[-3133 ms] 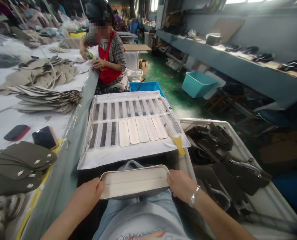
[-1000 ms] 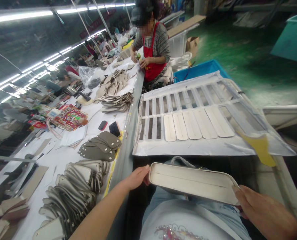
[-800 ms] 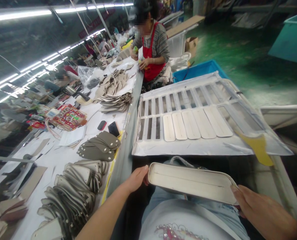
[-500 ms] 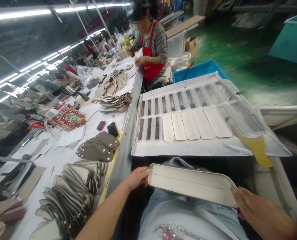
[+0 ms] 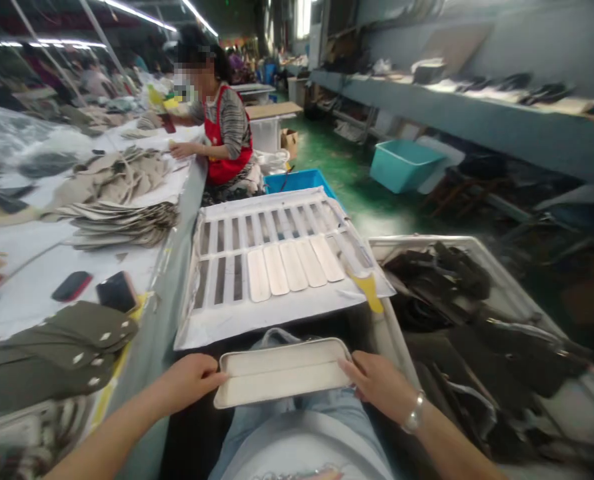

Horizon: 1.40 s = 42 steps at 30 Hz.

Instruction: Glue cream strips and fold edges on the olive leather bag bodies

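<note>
A: What's in hand?
B: Cream-lined, tray-shaped panel (image 5: 283,372), held level over the lap, just above the jeans (image 5: 287,420). Not resting on anything.
A: Grip?
B: Left hand (image 5: 189,381) on the panel's left end, right hand (image 5: 379,385) on its right end. Fingers (image 5: 359,367) closed on the rim at both ends, nothing else held. Metal bracelet (image 5: 415,412) on the right wrist.
A: Nearby?
B: Straight ahead, a foil-lined slotted rack (image 5: 277,337), five cream strips (image 5: 291,270) side by side on it, yellow scraper (image 5: 367,292) at its right corner. Rack sits just beside the right edge of the surface (image 5: 21,267).
A: Sides?
B: Right: white bin (image 5: 507,280) of dark pieces (image 5: 441,273). Left, on the surface near that edge: olive pieces (image 5: 57,350), two phones (image 5: 117,292), a stack of cut pieces (image 5: 127,225).
A: Others?
B: Co-worker in a red apron (image 5: 221,130), farther along the same edge.
</note>
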Motion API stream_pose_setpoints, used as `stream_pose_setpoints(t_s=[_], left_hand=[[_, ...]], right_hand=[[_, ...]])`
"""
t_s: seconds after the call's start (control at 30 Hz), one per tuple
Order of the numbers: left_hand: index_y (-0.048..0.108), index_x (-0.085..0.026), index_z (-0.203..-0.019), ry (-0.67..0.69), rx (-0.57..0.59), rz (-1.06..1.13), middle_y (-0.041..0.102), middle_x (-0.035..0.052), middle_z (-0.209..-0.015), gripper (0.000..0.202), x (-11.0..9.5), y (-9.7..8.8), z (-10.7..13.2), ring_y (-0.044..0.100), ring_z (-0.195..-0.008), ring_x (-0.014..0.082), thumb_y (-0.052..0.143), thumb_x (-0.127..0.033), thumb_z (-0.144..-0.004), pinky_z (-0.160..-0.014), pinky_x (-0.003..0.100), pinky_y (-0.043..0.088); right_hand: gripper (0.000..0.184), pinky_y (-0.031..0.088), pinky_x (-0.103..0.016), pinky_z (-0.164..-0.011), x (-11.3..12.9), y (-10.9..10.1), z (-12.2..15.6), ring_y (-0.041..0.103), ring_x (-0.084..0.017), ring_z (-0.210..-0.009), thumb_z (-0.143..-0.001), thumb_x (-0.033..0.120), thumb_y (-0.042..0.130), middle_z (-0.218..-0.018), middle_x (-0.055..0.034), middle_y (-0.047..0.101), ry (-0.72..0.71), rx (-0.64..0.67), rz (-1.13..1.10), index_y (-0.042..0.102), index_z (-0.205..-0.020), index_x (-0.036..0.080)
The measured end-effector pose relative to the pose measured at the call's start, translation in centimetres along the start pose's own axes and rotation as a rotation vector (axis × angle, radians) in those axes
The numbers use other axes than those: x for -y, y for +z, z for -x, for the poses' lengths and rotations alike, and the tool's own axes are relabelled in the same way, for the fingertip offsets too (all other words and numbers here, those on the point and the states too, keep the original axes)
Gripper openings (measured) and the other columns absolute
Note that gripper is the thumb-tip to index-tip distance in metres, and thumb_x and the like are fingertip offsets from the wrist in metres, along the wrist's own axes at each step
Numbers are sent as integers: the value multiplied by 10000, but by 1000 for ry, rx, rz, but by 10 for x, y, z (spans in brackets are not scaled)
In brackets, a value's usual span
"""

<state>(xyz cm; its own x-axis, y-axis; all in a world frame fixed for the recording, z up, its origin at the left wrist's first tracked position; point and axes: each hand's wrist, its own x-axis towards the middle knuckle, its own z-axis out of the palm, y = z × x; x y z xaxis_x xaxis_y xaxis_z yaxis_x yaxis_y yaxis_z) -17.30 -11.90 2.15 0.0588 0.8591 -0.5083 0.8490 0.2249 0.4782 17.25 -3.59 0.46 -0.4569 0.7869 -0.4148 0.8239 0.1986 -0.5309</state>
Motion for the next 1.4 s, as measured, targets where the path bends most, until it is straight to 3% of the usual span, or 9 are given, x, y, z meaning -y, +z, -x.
stream_pose_setpoints(t_s=[0.13,0.23,0.33,0.5,0.6,0.77,0.87,1.17,1.4], left_hand=[[566,-179,-753,377,-233,-246,583,62,-853,250,-67,20,3,519,-820,193,358,-264,-863,-755,319,398],[488,-187,-1172,650,-202,-239,470,92,-1278,351,-114,52,-8,456,-1078,235,429,-273,-837,-923,363,360],[439,-157,-1245,684,-115,-311,465,104,-1299,449,-135,75,-27,466,-1045,264,469,-274,-813,-892,395,381],[471,-142,-1214,669,-64,-354,474,109,-1284,449,-135,79,-36,457,-1032,273,496,-312,-800,-842,391,397],[488,-125,-1199,672,-54,-362,491,120,-1259,470,-135,76,-34,456,-1026,276,512,-361,-793,-849,400,391],[510,-139,-1190,668,-78,-354,491,109,-1271,475,-136,81,-35,460,-1020,282,525,-394,-790,-838,396,391],[505,-145,-1202,654,-92,-346,506,110,-1257,494,-137,83,-36,464,-1017,284,531,-416,-790,-833,397,389],[472,-147,-1257,635,-46,-326,459,122,-1317,538,-135,82,-39,452,-1073,296,504,-447,-812,-852,413,370],[501,-78,-1220,610,-6,-325,460,186,-1299,535,-149,81,-43,453,-1074,337,526,-417,-806,-847,461,388]], right_hand=[[331,369,-227,-516,10,-1,6,552,-113,-455,-870,375,365,-561,-27,599,136,-19,9,435,-609,184],[310,366,-225,-517,15,2,6,571,-120,-497,-872,306,352,-585,-43,610,133,-66,127,475,-620,174],[294,373,-231,-533,18,6,3,596,-139,-570,-871,222,330,-626,-74,624,109,-89,247,521,-656,157],[282,407,-278,-612,14,18,2,623,-190,-682,-884,192,288,-692,-122,633,79,-128,310,522,-737,136],[310,431,-265,-581,6,18,3,616,-166,-624,-908,260,253,-657,-92,616,29,-120,163,485,-735,152],[401,442,-217,-414,-9,3,-5,589,-126,-466,-878,512,260,-597,-21,599,181,222,-551,427,-750,170],[423,467,-213,-427,-17,-6,-16,600,-125,-475,-789,591,416,-588,-11,613,215,390,-741,412,-767,169],[390,456,-180,-373,-19,-12,-39,583,-109,-422,-745,536,547,-522,21,592,274,555,-656,421,-731,168],[330,400,-156,-320,-7,-9,-38,542,-90,-372,-788,466,496,-490,29,560,267,371,-473,408,-656,176]])
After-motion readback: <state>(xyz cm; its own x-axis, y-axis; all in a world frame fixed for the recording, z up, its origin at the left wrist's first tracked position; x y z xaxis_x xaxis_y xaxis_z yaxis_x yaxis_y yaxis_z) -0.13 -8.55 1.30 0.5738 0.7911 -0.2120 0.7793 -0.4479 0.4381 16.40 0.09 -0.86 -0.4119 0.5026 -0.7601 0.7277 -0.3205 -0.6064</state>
